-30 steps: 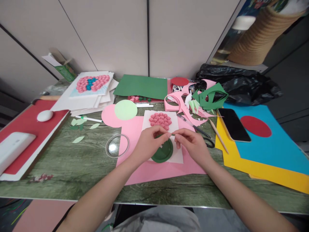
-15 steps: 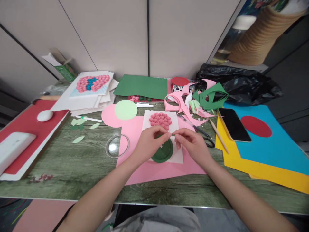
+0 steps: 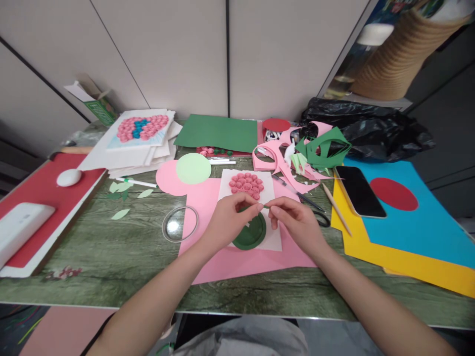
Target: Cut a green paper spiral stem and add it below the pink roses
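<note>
Both hands meet above a white card (image 3: 273, 242) in the middle of the table. My left hand (image 3: 232, 215) is closed, pinching one end of a small strip of green paper (image 3: 266, 206). The other end is pinched between the fingertips of my right hand (image 3: 293, 216). Most of that strip is hidden by the fingers. Below them a dark green round disc (image 3: 251, 236) with a raised rim lies on the card, its far edge partly covered by my left hand. Just beyond my fingers, a cluster of pink rolled-paper flowers (image 3: 246, 184) sits on the card.
Pink paper (image 3: 218, 267) lies beneath the card. A grey ring (image 3: 180, 224) is at left, near loose paper leaves (image 3: 120, 214). Scissors (image 3: 322, 217), a wooden stick (image 3: 337, 209) and a phone (image 3: 360, 192) are at right. Paper scraps (image 3: 274, 160) and a green sheet (image 3: 220, 132) lie behind.
</note>
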A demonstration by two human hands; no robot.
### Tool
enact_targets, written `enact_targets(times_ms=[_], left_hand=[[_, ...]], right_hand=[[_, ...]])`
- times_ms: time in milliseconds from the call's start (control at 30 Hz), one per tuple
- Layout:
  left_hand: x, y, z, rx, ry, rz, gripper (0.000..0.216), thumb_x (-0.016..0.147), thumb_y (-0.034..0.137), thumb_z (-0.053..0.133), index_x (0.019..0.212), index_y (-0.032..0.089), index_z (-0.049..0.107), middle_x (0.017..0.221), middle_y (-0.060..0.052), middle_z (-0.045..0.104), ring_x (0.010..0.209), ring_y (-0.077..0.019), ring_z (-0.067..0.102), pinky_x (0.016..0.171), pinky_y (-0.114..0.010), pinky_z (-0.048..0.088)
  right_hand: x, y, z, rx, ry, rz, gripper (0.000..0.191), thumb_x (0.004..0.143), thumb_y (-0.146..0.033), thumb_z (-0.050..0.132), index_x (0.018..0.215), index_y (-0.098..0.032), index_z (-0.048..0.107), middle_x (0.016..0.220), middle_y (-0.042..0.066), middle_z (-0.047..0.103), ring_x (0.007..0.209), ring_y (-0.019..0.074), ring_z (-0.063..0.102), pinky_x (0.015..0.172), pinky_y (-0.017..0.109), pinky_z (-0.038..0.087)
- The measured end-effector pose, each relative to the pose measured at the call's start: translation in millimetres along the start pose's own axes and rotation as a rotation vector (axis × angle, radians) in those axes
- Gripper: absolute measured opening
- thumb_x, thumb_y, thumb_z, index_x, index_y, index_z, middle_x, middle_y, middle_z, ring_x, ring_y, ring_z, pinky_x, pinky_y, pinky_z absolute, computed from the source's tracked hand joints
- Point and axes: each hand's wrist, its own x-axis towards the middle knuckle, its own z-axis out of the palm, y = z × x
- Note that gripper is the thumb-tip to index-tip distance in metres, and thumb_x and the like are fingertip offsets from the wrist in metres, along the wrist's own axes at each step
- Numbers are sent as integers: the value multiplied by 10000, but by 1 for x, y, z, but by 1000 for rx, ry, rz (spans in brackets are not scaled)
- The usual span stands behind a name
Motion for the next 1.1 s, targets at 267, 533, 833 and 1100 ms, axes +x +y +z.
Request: enact_targets(times_ms=[267,533,833,1100], left_hand=[[0,-4,0,8,-14,11,219,785,375,575,737,162,601,708,-1,596,632,-120,521,612,-253,426],[0,-4,1,26,-7,20,195,784,354,568,739,169,607,715,-7,605,653,-131,532,622,-257,430],[0,-4,1,22,-5,33,181,787,333,567,738,165,613,715,-6,606,661,-129,527,621,-254,428],[0,-4,1,30,5,23,189,782,350,577,737,169,612,716,-2,612,651,-126,532,620,-253,427]], right_hand=[[0,1,0,-12,-3,8,134,848,-299,554,859,-189,630,661,-28,576,530,92,548,572,241,441],[0,-1,2,33,-19,0,193,861,-351,528,878,-189,631,700,-10,585,564,111,565,594,260,468],[-1,-4,3,-79,38,30,126,808,-296,592,801,-182,645,570,-30,576,508,111,539,539,249,428],[0,-2,3,-72,34,40,128,804,-297,595,803,-180,647,536,-36,572,502,115,538,548,256,420]])
